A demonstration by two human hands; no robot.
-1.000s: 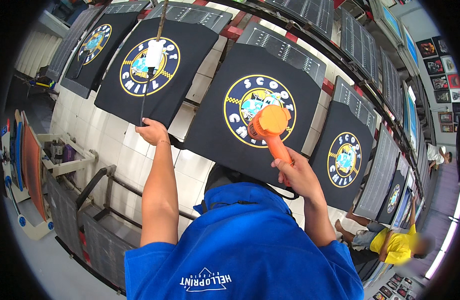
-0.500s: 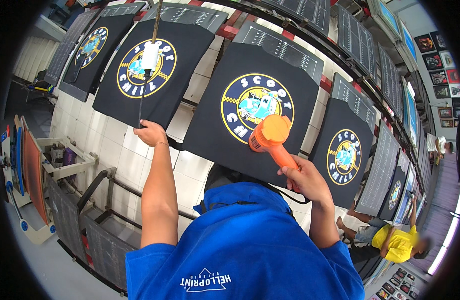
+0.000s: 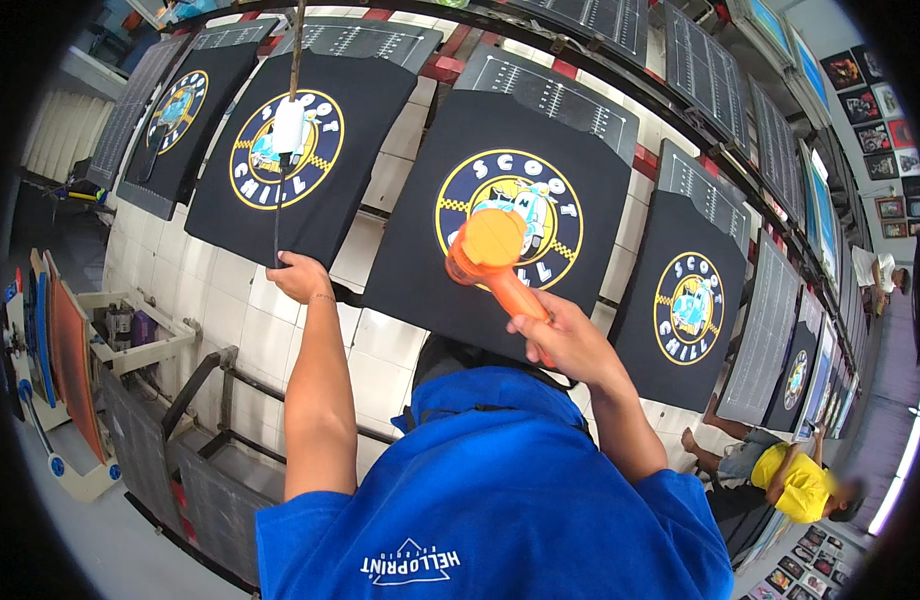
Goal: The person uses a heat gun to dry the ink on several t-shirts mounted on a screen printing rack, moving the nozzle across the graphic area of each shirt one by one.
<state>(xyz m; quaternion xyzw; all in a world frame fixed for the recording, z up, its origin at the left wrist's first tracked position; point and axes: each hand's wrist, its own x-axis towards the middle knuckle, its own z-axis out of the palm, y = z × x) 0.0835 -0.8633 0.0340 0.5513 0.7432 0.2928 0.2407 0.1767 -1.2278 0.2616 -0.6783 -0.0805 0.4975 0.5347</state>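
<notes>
My right hand [image 3: 570, 342] is closed round the handle of an orange hair dryer [image 3: 492, 242]. Its head is over the left and lower part of a round yellow, white and blue print [image 3: 555, 185]. That print is on a black T-shirt [image 3: 420, 280], spread over a flat grey board [image 3: 550, 90] in front of me. Off to the left, my left hand [image 3: 302, 277] pinches a thin black cord [image 3: 278, 225] near the lower edge of another printed shirt [image 3: 355, 120]. The cord hangs from a white plug socket [image 3: 290, 128] on a line from above.
Printed black shirts lie on boards at the right [image 3: 645, 340] and far left [image 3: 215, 90]. Bare marked boards [image 3: 705, 85] line the far row. A wheeled cart [image 3: 90, 460] stands at the left. At the right is a person in a yellow shirt [image 3: 792, 482].
My right hand has moved left and a little up, carrying the hair dryer from the print's lower part toward its left side. My left hand stays on the cord.
</notes>
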